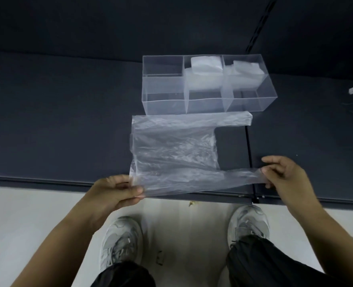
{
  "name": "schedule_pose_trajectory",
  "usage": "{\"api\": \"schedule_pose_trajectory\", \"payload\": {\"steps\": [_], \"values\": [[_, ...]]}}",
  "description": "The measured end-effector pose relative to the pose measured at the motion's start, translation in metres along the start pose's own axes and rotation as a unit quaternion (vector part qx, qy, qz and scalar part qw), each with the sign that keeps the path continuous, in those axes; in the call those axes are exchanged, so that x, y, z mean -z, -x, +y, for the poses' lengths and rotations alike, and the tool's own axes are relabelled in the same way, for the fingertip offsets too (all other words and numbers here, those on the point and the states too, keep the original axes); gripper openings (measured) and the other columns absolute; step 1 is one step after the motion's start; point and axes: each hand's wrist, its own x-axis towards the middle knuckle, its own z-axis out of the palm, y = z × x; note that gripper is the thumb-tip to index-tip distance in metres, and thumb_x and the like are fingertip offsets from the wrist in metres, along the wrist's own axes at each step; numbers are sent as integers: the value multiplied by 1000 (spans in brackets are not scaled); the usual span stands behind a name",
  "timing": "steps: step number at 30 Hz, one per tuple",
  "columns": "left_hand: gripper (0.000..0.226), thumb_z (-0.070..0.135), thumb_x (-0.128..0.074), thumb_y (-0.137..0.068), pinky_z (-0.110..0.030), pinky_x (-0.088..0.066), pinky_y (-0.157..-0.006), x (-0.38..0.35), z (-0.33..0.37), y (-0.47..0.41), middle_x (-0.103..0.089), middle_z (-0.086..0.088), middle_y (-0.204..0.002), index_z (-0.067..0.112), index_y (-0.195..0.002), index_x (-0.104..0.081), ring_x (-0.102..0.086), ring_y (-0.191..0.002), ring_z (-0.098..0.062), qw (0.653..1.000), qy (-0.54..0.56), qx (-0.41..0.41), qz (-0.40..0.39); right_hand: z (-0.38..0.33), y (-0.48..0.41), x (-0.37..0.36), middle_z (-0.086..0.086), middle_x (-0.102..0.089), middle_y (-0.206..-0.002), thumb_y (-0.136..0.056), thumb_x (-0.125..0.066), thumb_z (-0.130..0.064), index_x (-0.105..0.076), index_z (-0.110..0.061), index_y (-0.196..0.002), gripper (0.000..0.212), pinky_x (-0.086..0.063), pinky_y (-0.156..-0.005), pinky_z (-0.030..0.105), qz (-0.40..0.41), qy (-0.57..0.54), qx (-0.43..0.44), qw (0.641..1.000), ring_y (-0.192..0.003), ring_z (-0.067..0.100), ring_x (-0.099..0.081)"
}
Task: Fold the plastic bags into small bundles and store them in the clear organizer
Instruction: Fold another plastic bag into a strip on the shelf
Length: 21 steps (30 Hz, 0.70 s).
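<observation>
The left hand (117,193) sits at the near edge of the dark work surface (57,121), thumb on top and fingers curled underneath, pinching the near-left corner of a clear plastic bag (171,154). The bag is spread out flat on the surface in front of the person, wrinkled and see-through, with its closed end to the left and its two handles pointing right. Its near edge reaches the front edge of the surface, above a light floor (26,214) where two grey sneakers (119,241) stand. Just beyond the bag's far edge stands the clear organizer (163,104), a box with three compartments side by side. The middle compartment holds a white folded bundle (205,65), and the right one holds another folded bundle (246,68). The far handle (233,119) lies flat on the surface just in front of the organizer's front wall. The near handle (240,177) is drawn out to the right and ends in the right hand (285,172), which pinches it between thumb and curled fingers, so the bag's near edge is stretched between both hands. A thin black seam (248,146) runs across the surface between the two handles. Far off to the right a small white object (352,90) lies on the surface, too small to identify.
</observation>
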Motion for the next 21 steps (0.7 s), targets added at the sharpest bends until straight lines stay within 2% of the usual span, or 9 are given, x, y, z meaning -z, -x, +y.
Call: {"api": "schedule_pose_trajectory", "payload": {"steps": [3,5,7,12,15,18,20,21], "values": [[49,52,-79,-60,-24,-57,-66,-4,5,2,-74,-9,-98,16,-94,-76,-71,-91,-25,1000,-13,1,-4,-2,4,-1,-6,-67,-85,-96,-52,-27,-61,-27,-103,11,-49,-59,22,18,0,-8,1000,-54,7,-62],[40,46,-70,-72,-24,-57,-61,-9,7,2,-74,-10,-94,12,-92,-76,-73,-84,-25,999,-10,9,48,-3,7,-1,-7,-70,-78,-90,-62,-25,-60,-30,-102,13,-47,-55,15,-6,10,-9,1000,-57,6,-64],[29,34,-68,-81,-22,-55,-56,-12,6,1,-74,-12,-88,8,-92,-73,-73,-76,-25,996,-29,10,87,0,10,0,-9,-70,-74,-87,-67,-16,-61,-28,-101,20,-46,-53,15,-11,33,-9,999,-55,5,-62],[24,24,-67,-85,-22,-55,-54,-14,4,5,-73,-18,-79,1,-89,-69,-72,-72,-29,993,-38,9,109,7,14,1,-5,-69,-68,-86,-68,-12,-65,-20,-97,14,-44,-59,20,56,46,-24,997,-55,2,-62],[23,21,-65,-88,-24,-55,-52,-14,5,4,-72,-18,-79,-2,-87,-66,-72,-70,-31,991,-36,16,128,7,14,-1,-2,-68,-78,-87,-66,-12,-65,-19,-96,11,-41,-56,19,78,83,-26,993,-57,4,-62],[22,18,-64,-89,-25,-55,-51,-15,10,8,-70,-20,-79,-3,-86,-64,-72,-68,-32,991,-61,24,118,3,14,-2,1,-66,-87,-89,-63,-11,-64,-18,-99,13,-40,-59,23,76,137,-32,987,-69,12,-60],[22,19,-64,-90,-25,-54,-50,-14,15,14,-69,-18,-74,-2,-85,-64,-71,-64,-30,987,-126,31,93,-3,17,-5,4,-60,-93,-88,-61,-7,-64,-14,-106,19,-41,-62,26,86,205,-23,975,-72,15,-55],[24,23,-65,-90,-24,-53,-49,-14,17,16,-70,-14,-69,1,-82,-65,-70,-60,-27,979,-184,24,89,-7,17,-7,8,-57,-99,-86,-62,-5,-64,-11,-109,24,-44,-68,31,107,242,-4,964,-77,22,-55]]}}
